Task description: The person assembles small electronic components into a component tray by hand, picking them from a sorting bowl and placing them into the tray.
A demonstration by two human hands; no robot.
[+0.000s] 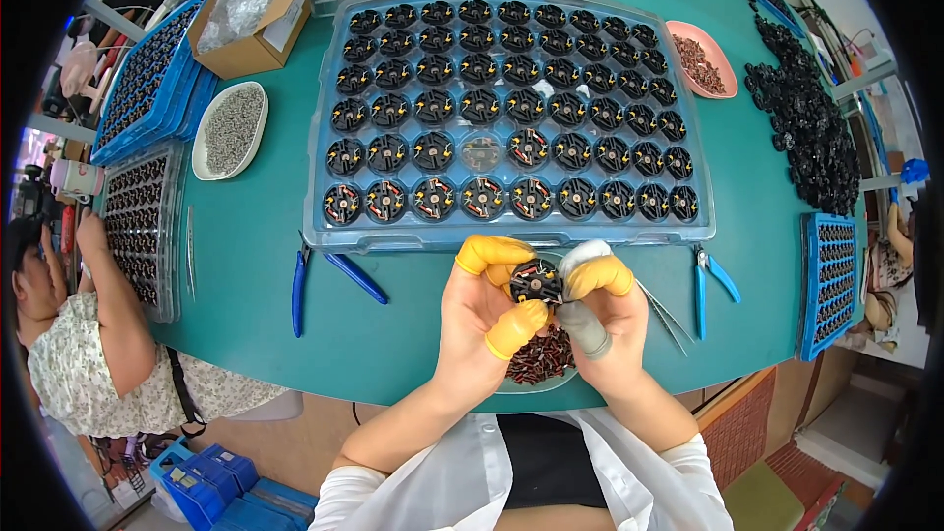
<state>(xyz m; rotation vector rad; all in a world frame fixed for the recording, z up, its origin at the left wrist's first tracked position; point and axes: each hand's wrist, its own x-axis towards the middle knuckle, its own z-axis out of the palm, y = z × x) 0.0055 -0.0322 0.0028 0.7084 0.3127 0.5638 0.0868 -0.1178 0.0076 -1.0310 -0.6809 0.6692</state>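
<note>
My left hand (482, 305), with yellow finger cots, is closed on a round black plastic part (536, 281) with small yellow and metal bits on its face. Yellow, white and grey cots cover fingers of my right hand (605, 310), pinched against the part's right edge; whether a tiny piece sits between those fingertips is hidden. Beneath the hands is a bowl (536, 390) of small dark-red cylindrical components (539, 359). Just beyond lies a clear tray (423, 236) on blue, holding rows of similar round parts. One pocket (482, 152) in it has no part.
Blue-handled cutters (354, 277) and tweezers (189, 251) lie left; tweezers (665, 315) and light-blue pliers (701, 290) lie right. Around the tray stand a white bowl (204, 157), a pink bowl (730, 74), a cardboard box (246, 54) and piled black parts (806, 128). A co-worker (108, 354) sits left.
</note>
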